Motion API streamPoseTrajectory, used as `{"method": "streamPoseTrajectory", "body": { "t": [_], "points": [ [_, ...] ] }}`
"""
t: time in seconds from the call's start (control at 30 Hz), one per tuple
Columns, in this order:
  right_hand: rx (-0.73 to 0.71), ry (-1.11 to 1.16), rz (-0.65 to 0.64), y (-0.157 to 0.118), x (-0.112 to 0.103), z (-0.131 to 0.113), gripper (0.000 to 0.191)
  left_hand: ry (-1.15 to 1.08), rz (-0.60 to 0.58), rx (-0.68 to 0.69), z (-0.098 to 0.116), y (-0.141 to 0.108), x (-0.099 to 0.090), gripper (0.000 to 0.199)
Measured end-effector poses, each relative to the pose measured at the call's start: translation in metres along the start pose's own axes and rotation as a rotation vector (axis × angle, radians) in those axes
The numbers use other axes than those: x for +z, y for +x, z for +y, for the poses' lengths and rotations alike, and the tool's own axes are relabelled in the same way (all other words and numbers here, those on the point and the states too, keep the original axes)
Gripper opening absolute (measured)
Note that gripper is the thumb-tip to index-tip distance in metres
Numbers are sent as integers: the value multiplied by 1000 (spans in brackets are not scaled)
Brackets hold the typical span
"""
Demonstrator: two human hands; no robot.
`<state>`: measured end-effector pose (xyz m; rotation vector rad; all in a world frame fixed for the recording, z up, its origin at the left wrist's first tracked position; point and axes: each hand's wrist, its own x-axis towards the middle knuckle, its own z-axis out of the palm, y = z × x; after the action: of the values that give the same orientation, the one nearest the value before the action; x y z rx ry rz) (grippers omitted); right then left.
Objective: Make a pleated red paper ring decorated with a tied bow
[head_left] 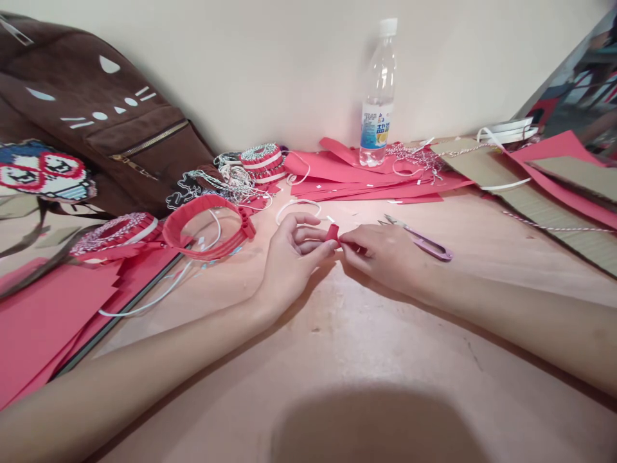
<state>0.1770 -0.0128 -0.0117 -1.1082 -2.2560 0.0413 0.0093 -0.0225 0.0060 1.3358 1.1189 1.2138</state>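
A small red piece of folded paper [333,232] is held between my two hands over the middle of the table. My left hand [295,247] pinches it from the left with thumb and fingers. From the right, the fingertips of my right hand [373,252] close on its edge. Just beyond my right hand lies a pair of thread snips [420,241] with pink handles. Left of my left hand rests a red paper ring [208,226] with small rolled tubes on its side. A white cord [299,204] curves behind my left fingers.
A brown backpack [87,109] leans at the left. Red paper sheets [53,318] lie before it, beside rolls of twine [263,161]. A plastic bottle [378,96] stands on more red paper [328,173] by the wall. Cardboard [544,206] lies at the right.
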Motion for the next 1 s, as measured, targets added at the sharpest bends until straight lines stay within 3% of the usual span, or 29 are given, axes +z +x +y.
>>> {"method": "streamPoseTrajectory", "body": {
  "t": [0.5, 0.8, 1.0],
  "points": [
    [94, 280, 6, 1, -5, 4, 18, 8, -10, -16, -2, 1, -2, 36],
    [384, 896, 27, 4, 1, 9, 11, -14, -37, 13, -1, 1, -1, 34],
    [380, 827, 29, 3, 0, 8, 11, -9, -54, 10, -3, 3, -2, 35]
  ]
}}
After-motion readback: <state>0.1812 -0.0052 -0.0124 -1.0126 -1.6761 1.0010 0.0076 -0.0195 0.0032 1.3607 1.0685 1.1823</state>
